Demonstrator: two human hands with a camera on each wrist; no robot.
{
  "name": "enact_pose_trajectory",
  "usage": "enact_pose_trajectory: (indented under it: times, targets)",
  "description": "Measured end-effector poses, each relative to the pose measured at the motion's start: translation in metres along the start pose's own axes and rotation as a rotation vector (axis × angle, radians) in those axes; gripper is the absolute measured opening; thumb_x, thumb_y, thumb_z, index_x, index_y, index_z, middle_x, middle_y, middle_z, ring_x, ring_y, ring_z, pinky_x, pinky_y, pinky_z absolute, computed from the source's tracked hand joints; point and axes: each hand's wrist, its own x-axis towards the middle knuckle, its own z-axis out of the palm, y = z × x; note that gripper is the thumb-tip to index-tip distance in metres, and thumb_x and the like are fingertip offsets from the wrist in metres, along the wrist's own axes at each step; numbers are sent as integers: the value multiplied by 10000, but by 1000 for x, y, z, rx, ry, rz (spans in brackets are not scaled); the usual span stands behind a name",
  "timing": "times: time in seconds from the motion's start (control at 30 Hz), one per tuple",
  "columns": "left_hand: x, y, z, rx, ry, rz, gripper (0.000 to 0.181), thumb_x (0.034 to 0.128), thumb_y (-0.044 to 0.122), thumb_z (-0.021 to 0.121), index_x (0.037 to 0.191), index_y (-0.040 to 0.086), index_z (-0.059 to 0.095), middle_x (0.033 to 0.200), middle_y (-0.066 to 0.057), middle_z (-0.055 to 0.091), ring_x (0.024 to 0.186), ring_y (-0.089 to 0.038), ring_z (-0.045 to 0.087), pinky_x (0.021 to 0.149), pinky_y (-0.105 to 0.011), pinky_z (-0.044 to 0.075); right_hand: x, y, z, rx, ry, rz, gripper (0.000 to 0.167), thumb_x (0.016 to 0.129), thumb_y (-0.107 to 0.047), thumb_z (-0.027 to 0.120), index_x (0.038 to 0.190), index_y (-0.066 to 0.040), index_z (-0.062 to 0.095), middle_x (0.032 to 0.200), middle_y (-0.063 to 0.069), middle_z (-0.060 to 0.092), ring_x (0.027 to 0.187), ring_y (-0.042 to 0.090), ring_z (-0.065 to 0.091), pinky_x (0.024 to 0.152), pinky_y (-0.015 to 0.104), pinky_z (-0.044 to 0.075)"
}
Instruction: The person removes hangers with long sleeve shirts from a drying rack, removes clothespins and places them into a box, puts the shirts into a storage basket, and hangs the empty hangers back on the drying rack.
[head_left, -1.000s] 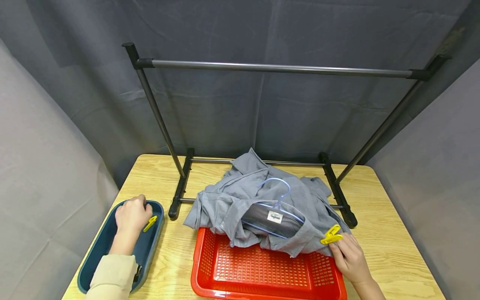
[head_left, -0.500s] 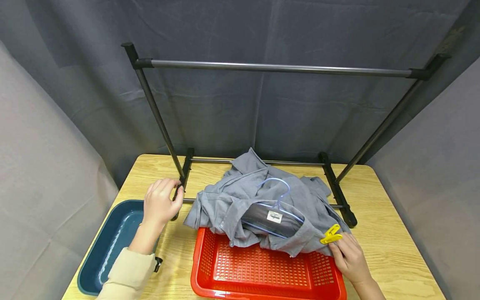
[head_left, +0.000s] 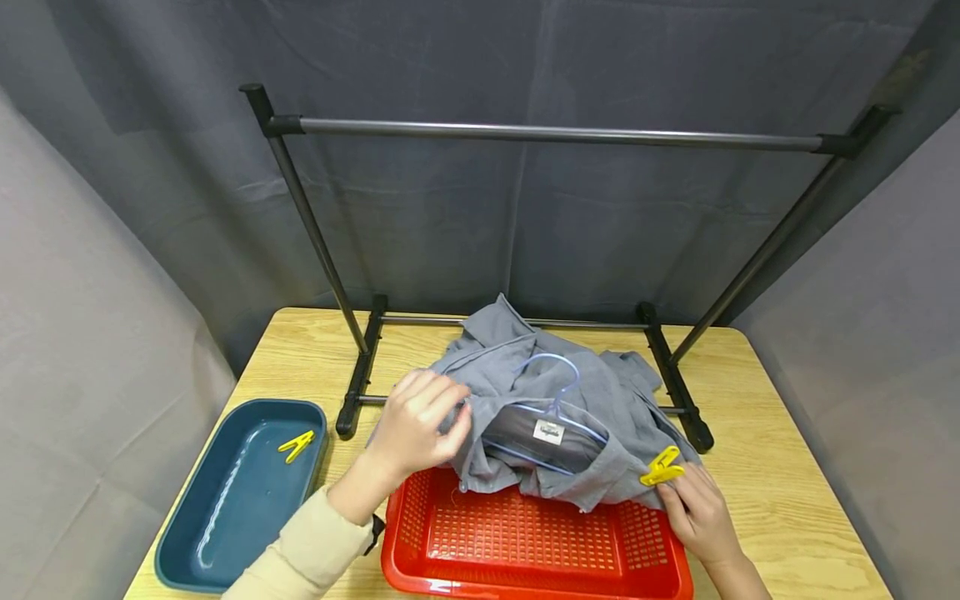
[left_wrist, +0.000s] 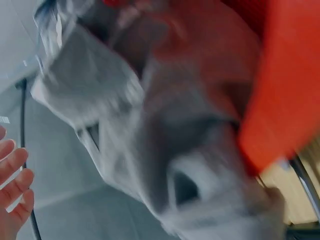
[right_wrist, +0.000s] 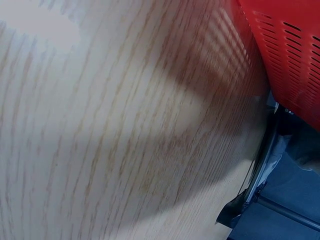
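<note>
A grey shirt (head_left: 577,375) lies bunched over the back of a red basket (head_left: 517,588), with a light blue hanger (head_left: 577,427) inside its collar. My left hand (head_left: 420,421) hovers over the shirt's left part, its fingers loosely bent. In the left wrist view the left hand (left_wrist: 14,185) shows spread fingertips with nothing visible in them, beside the shirt (left_wrist: 150,130). My right hand (head_left: 703,517) pinches the shirt's right end, next to a yellow clip (head_left: 662,468) on the cloth. The right wrist view does not show the right hand.
A dark rack with a metal top bar (head_left: 555,133) stands behind, its feet around the shirt. At left on the wooden table (head_left: 780,467), a blue-green tray (head_left: 167,542) holds another yellow clip (head_left: 297,446). Grey curtains (head_left: 405,225) surround the table.
My left hand has come out of the tray and moved right, over the shirt's left side. The right hand has stayed at the shirt's right end.
</note>
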Motion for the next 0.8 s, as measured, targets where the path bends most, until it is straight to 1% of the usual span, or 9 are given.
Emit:
enact_pose_trajectory:
  times: [0.1,0.2,0.33,0.43,0.57,0.63,0.8]
  targets:
    - [6,12,5,-4,-38,46,145,789,160,521,787,78,641,736,-2,602,658,-173,542,649,-310,438,-1,1,1,-2,-3,0,437,963,-308,430,676,2,547,671,60,489,635,191,437,632,307,315]
    - [12,23,11,-6,-87,77,157,803,176,512,808,85,640,760,3,608,675,-164,543,655,-293,438,-2,2,1,-5,-1,-2,438,963,-308,429,675,1,545,672,62,490,637,192,439,633,308,315]
    - [23,37,19,2,-139,129,136,765,178,561,835,96,644,793,10,613,680,-152,538,630,-265,428,-1,2,1,-7,8,-3,441,963,-307,429,671,3,543,670,66,494,636,193,443,630,311,316]
    - [32,47,24,18,-184,173,158,729,191,614,860,112,652,808,24,609,692,-138,537,611,-242,416,0,2,2,-4,14,-5,440,963,-304,431,665,2,539,666,65,493,632,193,444,624,313,318]
    - [40,60,31,22,-256,215,164,731,224,642,867,133,648,818,40,589,725,-126,539,633,-221,427,0,2,2,0,12,-6,436,962,-303,432,665,-1,538,666,59,493,634,184,443,624,307,319]
    - [43,66,36,5,-291,226,152,749,230,638,868,135,639,823,40,577,733,-126,538,655,-216,442,0,2,2,1,14,-6,434,962,-301,435,664,-2,538,666,59,493,634,183,443,626,302,317]
    - [47,78,49,-54,-374,215,153,795,226,612,903,119,628,855,24,562,766,-132,538,689,-218,467,-1,2,2,-2,17,2,438,961,-305,435,667,1,541,666,61,493,632,187,440,627,304,312]
